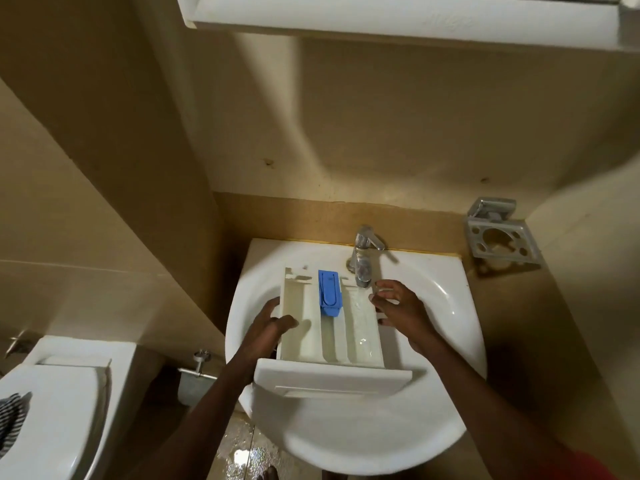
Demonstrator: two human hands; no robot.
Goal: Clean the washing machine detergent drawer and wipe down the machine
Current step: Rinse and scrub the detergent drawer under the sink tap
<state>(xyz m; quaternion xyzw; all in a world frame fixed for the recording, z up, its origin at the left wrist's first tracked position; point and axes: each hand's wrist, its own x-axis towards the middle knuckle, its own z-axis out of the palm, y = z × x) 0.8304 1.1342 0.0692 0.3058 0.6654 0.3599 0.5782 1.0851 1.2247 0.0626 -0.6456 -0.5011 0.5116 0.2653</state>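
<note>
A white detergent drawer (332,372) with a blue softener insert (329,292) lies across a white basin (446,313), its front panel toward me. My left hand (268,323) grips the drawer's left wall, thumb inside the left compartment. My right hand (401,308) holds the right wall, fingers curled over its far end. Water runs from the chrome tap (363,261) into the right compartment.
A toilet with its lid down (52,410) stands at the lower left, a striped cloth (12,417) on it. A metal tumbler holder (502,240) is fixed to the wall on the right. The floor (242,455) under the basin is wet. A white cabinet (381,15) hangs overhead.
</note>
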